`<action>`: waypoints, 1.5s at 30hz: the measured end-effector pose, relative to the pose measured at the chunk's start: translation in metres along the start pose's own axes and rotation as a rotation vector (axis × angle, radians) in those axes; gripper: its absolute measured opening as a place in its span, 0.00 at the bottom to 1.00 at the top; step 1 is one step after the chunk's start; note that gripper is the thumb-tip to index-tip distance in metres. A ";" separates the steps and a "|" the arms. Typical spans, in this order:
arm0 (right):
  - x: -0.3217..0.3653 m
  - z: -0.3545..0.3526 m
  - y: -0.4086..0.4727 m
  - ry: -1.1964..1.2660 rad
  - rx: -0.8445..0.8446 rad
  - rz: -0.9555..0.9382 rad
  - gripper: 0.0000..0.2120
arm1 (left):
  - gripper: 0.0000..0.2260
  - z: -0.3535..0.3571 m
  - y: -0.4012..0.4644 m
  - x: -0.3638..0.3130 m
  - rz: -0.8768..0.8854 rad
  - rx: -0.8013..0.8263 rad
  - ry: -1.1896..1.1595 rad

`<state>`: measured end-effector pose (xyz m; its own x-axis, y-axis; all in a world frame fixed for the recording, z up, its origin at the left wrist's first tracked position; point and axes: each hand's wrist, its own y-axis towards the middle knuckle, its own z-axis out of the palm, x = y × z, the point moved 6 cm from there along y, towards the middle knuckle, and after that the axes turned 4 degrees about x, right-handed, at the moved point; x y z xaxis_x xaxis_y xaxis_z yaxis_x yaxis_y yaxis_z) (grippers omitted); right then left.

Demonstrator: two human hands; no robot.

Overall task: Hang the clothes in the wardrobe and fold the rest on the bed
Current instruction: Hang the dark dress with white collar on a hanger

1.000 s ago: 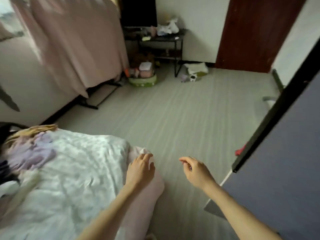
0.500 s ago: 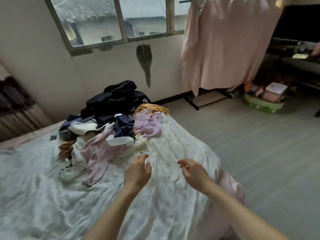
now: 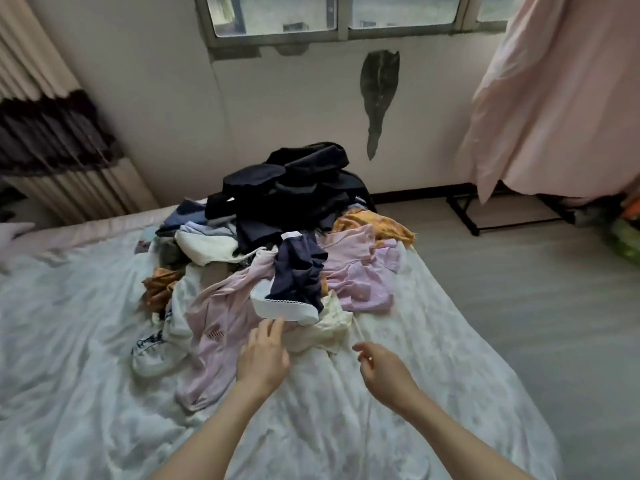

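Note:
A heap of clothes (image 3: 277,244) lies on the bed (image 3: 69,341), which has a pale crumpled sheet. Black and navy garments (image 3: 294,188) top the heap at the back. A navy piece with a white lace hem (image 3: 294,282), pink striped tops (image 3: 221,327) and a cream garment (image 3: 322,332) lie at the front. My left hand (image 3: 265,351) reaches over the front edge of the heap, fingers extended at the pink top and the lace hem. My right hand (image 3: 381,368) hovers over the sheet to the right, fingers loosely curled, holding nothing.
A window (image 3: 339,15) sits in the wall behind the heap. A pink sheet (image 3: 561,91) hangs over a black rack (image 3: 485,216) at the right. Grey floor (image 3: 536,306) runs along the bed's right side. A striped curtain (image 3: 45,133) hangs at the left.
The view has swung left from the floor and wardrobe door to the bed. The clothes heap is now in the centre, and both hands have moved closer to it.

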<state>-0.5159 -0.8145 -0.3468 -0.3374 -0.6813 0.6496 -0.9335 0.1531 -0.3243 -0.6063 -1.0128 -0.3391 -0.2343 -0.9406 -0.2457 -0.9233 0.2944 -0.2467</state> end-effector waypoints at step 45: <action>-0.037 -0.138 -0.258 0.268 -0.699 0.145 0.17 | 0.08 -0.070 -0.120 -0.187 0.598 -0.207 -0.450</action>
<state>-0.2791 -0.7305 -0.1923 -0.3972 -0.4363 0.8074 -0.7071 0.7063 0.0338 -0.4728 -0.8844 -0.1977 -0.6056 -0.4592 -0.6500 -0.7270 0.6514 0.2171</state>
